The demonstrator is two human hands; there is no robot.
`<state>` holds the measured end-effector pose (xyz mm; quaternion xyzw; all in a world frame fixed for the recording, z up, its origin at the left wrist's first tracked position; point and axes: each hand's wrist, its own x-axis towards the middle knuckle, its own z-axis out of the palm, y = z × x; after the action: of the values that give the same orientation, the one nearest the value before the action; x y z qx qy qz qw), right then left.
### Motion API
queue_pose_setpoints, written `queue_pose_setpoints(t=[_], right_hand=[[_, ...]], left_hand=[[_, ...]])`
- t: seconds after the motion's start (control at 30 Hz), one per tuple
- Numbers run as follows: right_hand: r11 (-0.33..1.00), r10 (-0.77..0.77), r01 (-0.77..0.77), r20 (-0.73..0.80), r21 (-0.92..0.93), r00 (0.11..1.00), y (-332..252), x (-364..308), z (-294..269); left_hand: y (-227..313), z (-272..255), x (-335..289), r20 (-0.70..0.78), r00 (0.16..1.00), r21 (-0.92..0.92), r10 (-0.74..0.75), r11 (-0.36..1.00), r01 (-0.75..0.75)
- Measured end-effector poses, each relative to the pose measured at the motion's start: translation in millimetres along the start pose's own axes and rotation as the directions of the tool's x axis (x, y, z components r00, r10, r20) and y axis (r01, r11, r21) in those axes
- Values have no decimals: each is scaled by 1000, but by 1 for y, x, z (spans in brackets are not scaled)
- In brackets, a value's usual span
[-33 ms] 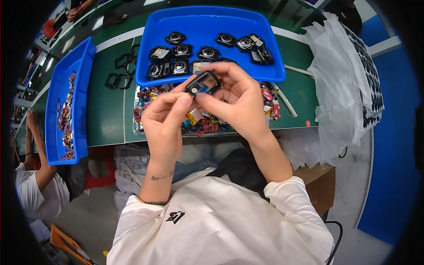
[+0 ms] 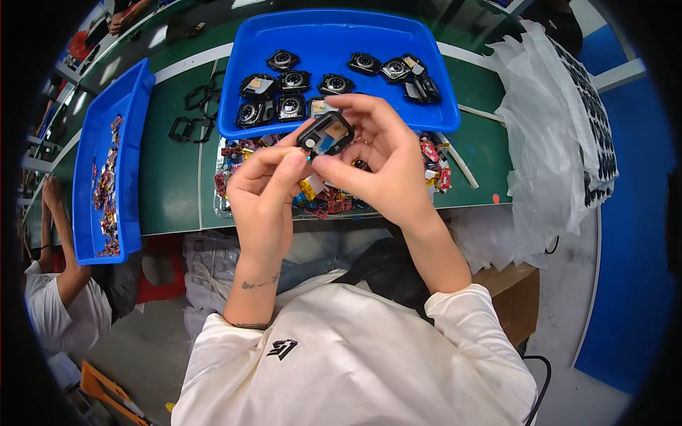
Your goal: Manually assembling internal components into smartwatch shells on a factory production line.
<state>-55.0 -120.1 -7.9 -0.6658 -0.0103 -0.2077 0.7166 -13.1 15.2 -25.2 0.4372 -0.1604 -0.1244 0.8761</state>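
Both my hands hold a black smartwatch case (image 2: pixel 332 136) in front of the blue tray's near edge. Its open side faces up, showing a round silver part, a tan patch and a bluish piece inside. My left hand (image 2: pixel 266 184) pinches the case's left end between thumb and fingers. My right hand (image 2: pixel 391 160) has its fingers curled round the far and right edges, thumb at the near edge. Beyond, in the large blue tray (image 2: pixel 334 28), lie several similar black watch cases (image 2: pixel 290 108). Under my hands is a pile of small red, yellow and blue electronic parts (image 2: pixel 334 204).
A second blue tray (image 2: pixel 135 170) with small parts stands at the left. Black frames (image 2: pixel 188 129) lie between the trays on the green table (image 2: pixel 170 184). Plastic sheeting (image 2: pixel 536 121) and a sheet of black parts (image 2: pixel 600 135) are at the right. Another person's arm (image 2: pixel 60 220) shows far left.
The watch case has tilted slightly, so more of its inside shows. My right thumb has slid back off its face to the near edge.
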Motion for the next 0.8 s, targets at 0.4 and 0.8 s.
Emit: queue_pose_setpoints(t=[0.4,0.8], right_hand=[[939,-235,224,-13,-260,972,6,0,-9],[401,-502,656,445,-640,742,14,5,-17]], left_hand=[[3,3,1,21,1000,127,7,992,-10],[4,-5,6,-37,999,336,-32,941,42]])
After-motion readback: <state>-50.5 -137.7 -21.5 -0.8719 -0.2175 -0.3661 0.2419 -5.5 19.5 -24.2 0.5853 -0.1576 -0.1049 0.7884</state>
